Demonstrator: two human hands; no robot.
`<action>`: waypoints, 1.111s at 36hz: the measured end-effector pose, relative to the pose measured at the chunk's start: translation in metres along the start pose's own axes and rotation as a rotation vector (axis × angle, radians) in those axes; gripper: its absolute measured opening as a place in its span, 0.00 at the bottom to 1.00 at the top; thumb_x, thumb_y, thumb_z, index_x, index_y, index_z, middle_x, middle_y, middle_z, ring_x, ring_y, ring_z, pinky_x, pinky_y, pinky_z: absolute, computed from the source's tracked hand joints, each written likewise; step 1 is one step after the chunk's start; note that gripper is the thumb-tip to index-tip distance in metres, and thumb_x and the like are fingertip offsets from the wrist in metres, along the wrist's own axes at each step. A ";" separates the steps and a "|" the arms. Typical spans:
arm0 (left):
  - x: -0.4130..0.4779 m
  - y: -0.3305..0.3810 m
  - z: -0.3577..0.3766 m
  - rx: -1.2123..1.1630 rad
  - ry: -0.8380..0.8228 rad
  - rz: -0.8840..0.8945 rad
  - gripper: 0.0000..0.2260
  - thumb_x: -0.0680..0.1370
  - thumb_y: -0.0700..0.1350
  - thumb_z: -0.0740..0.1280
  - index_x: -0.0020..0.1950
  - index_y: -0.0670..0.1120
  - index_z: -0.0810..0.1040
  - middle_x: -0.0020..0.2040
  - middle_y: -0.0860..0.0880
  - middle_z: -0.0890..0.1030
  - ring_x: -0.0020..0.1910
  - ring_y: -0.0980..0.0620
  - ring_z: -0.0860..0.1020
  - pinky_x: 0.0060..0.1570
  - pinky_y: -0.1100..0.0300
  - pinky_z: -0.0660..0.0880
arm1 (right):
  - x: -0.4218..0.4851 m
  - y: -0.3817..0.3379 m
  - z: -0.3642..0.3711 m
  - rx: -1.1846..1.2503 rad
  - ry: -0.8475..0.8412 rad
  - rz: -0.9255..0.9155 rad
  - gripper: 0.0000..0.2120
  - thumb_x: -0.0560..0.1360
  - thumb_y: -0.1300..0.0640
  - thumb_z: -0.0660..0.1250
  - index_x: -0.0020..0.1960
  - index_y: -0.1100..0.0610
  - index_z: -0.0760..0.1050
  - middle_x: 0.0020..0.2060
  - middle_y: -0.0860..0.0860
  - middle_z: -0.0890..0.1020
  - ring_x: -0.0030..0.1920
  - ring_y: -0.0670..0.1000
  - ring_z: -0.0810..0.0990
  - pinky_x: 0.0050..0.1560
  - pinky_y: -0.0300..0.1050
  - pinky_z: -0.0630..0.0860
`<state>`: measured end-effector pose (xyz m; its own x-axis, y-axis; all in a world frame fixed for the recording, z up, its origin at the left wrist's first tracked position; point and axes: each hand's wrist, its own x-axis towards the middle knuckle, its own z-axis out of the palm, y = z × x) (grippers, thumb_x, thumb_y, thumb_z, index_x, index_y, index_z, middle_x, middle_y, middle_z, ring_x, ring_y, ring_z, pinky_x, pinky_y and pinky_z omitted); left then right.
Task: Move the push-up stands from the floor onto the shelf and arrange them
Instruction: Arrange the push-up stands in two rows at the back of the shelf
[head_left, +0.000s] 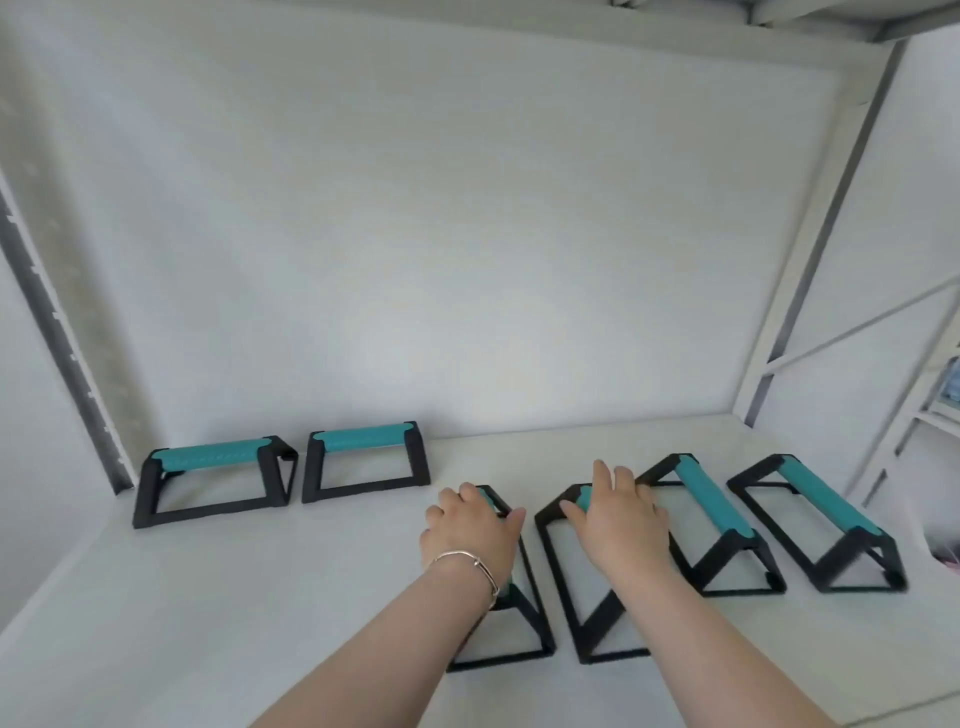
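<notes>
1 wide-angle view from a camera on the person's head, looking forward and down onto a white shelf (260, 597) at close range. Both forearms reach in from the bottom edge. The back wall (441, 234) fills the upper half, bent by the lens.

Bare forearms, thin silver bracelet (470, 564) (left wrist).
</notes>
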<state>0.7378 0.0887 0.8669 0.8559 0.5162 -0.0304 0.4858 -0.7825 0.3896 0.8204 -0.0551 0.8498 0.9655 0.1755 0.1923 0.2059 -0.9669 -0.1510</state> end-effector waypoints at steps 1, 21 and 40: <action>0.000 0.004 0.005 -0.019 -0.018 -0.026 0.30 0.76 0.65 0.59 0.65 0.42 0.65 0.62 0.44 0.70 0.61 0.43 0.71 0.58 0.51 0.73 | 0.001 0.005 0.001 0.034 -0.021 0.015 0.34 0.77 0.34 0.55 0.75 0.55 0.57 0.67 0.55 0.68 0.63 0.58 0.71 0.57 0.52 0.72; -0.003 -0.014 -0.001 -0.090 -0.071 -0.196 0.22 0.77 0.54 0.66 0.64 0.42 0.65 0.56 0.43 0.77 0.53 0.45 0.78 0.50 0.56 0.78 | 0.017 0.011 0.002 0.327 -0.283 -0.123 0.18 0.73 0.48 0.67 0.53 0.57 0.63 0.45 0.54 0.76 0.44 0.57 0.78 0.41 0.48 0.75; -0.010 -0.209 -0.115 0.093 -0.173 0.018 0.22 0.79 0.53 0.63 0.72 0.57 0.64 0.56 0.52 0.78 0.47 0.53 0.79 0.50 0.59 0.76 | -0.007 -0.108 -0.003 0.372 -0.306 -0.457 0.16 0.72 0.49 0.69 0.59 0.46 0.73 0.50 0.50 0.81 0.46 0.54 0.78 0.46 0.47 0.76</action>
<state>0.6066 0.2872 0.8918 0.8785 0.4404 -0.1853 0.4775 -0.8239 0.3052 0.7911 0.0477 0.8673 0.7584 0.6505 0.0408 0.5938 -0.6637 -0.4550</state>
